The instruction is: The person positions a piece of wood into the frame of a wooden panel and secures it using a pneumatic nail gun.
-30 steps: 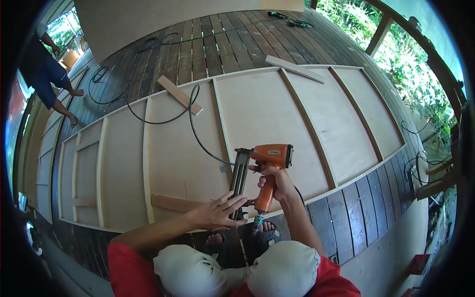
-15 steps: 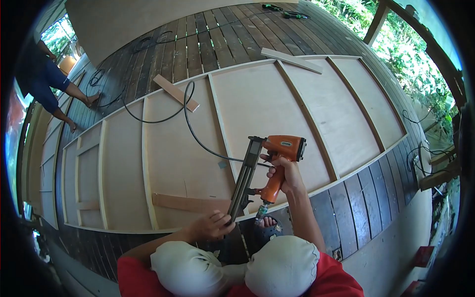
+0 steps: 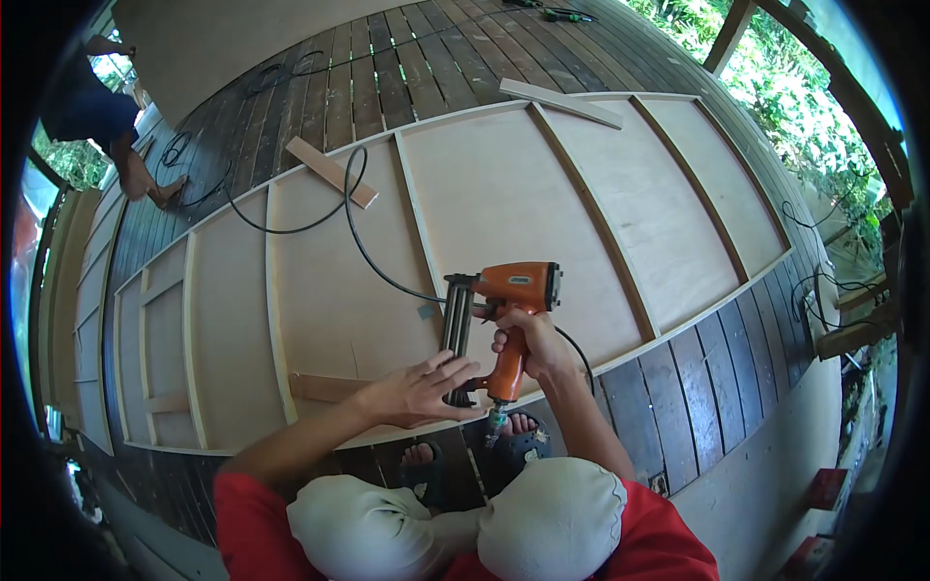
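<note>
An orange pneumatic nail gun [image 3: 516,283] is held up in front of me, its long dark magazine [image 3: 457,334] on the left side. My right hand [image 3: 535,339] wraps around its handle. At the lower end of the magazine, my left hand [image 3: 418,391] rests against it with fingers stretched and apart. A hose fitting [image 3: 496,420] hangs below the handle, and a black air hose [image 3: 373,263] runs behind the gun. Beneath lies a large panel [image 3: 513,194] with a pale wooden frame and crosspieces.
Loose wooden boards [image 3: 329,171] and a narrow strip [image 3: 562,103] lie across the panel's far edge. Another person's leg [image 3: 136,172] is at the left, on the dark plank deck [image 3: 426,73]. Cables and green-black tools [image 3: 567,15] lie farther back.
The magazine, drawn out long before, is now slid in and shorter. My left hand has moved up with it, its fingers straightening. The gun has shifted left; the other person has moved.
</note>
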A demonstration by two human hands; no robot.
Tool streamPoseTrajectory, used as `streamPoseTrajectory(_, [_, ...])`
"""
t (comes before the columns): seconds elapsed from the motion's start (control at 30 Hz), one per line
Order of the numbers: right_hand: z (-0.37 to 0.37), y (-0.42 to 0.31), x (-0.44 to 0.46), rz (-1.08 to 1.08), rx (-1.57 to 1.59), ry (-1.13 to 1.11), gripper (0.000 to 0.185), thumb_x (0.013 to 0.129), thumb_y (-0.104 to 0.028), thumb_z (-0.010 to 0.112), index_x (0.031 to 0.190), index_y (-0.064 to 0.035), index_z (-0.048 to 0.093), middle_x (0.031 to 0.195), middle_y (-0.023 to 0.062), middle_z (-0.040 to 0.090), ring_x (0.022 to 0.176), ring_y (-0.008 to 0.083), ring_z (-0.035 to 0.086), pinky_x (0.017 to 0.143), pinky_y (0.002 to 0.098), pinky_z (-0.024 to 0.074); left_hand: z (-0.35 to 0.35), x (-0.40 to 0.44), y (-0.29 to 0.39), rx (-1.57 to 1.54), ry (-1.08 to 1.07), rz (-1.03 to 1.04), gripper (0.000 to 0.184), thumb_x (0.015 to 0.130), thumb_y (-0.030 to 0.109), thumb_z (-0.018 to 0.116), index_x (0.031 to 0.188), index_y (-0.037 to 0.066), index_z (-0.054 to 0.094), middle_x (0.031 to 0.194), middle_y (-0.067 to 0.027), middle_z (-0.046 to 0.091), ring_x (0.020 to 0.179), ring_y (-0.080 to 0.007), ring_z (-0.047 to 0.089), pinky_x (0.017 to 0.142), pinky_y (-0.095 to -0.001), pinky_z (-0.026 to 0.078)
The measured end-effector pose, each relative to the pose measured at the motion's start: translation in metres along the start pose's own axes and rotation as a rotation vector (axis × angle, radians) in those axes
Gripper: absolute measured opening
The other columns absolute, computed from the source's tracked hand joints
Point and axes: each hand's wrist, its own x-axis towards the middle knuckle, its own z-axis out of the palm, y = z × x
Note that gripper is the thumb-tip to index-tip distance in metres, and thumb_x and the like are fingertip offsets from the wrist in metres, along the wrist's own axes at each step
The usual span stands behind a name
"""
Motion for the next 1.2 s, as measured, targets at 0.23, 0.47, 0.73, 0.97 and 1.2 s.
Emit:
streamPoseTrajectory(0.23, [0.005, -0.009, -0.016, -0.046, 0.092, -0.052, 0.040, 0.072, 0.002, 0.047, 0.112, 0.0034, 0.050, 0.101, 0.0226, 0.064, 0.053, 0.0130, 0.054, 0.054, 0.0270, 0.0506, -0.007, 0.020, -0.029, -0.298, -0.233, 0.247, 0.033, 0.080, 0.025, 0.057, 0.113, 0.018, 0.053, 0.104, -0.0211, 0.053, 0.109, -0.0368, 0.051, 0.110, -0.0524, 0.028])
streamPoseTrajectory(0.47, [-0.012, -0.053, -0.057, -0.334, 0.048, 0.194, 0.038, 0.074, 0.001, 0.049, 0.112, 0.0012, 0.052, 0.100, 0.0172, 0.064, 0.056, 0.0130, 0.055, 0.053, 0.0256, 0.0472, -0.007, 0.084, -0.059, 0.015, -0.084, 0.433, 0.029, 0.081, 0.015, 0.051, 0.109, 0.018, 0.051, 0.111, -0.0226, 0.055, 0.115, -0.0350, 0.051, 0.106, -0.0480, 0.036])
streamPoseTrajectory(0.73, [-0.097, -0.113, -0.194, -1.148, -0.092, 0.955, 0.035, 0.076, -0.004, 0.053, 0.111, -0.0009, 0.052, 0.094, 0.0112, 0.062, 0.053, 0.0123, 0.054, 0.047, 0.0258, 0.0478, -0.009, 0.166, -0.007, 0.020, 0.169, 0.279, 0.048, 0.084, 0.019, 0.051, 0.131, 0.011, 0.043, 0.124, -0.0173, 0.051, 0.115, -0.0278, 0.046, 0.095, -0.0415, 0.041])
streamPoseTrajectory(0.97, [-0.160, -0.146, -0.275, -1.447, -0.402, 1.352, 0.034, 0.072, 0.002, 0.051, 0.106, -0.0024, 0.051, 0.090, 0.0084, 0.061, 0.051, 0.0125, 0.055, 0.043, 0.0245, 0.0435, 0.059, 0.148, 0.012, -0.240, -0.334, 0.349, 0.048, 0.085, 0.021, 0.050, 0.131, 0.007, 0.043, 0.108, -0.0183, 0.058, 0.100, -0.0302, 0.057, 0.075, -0.0384, 0.048])
streamPoseTrajectory(1.2, [-0.171, -0.156, -0.273, -1.308, -0.643, 1.511, 0.019, 0.077, -0.006, 0.054, 0.096, -0.0033, 0.055, 0.073, 0.0039, 0.057, 0.049, 0.0108, 0.054, 0.044, 0.0247, 0.0429, 0.050, 0.149, 0.003, -0.252, -0.435, 0.300, 0.052, 0.089, 0.031, 0.050, 0.134, 0.008, 0.038, 0.102, -0.0140, 0.061, 0.095, -0.0301, 0.059, 0.081, -0.0412, 0.046])
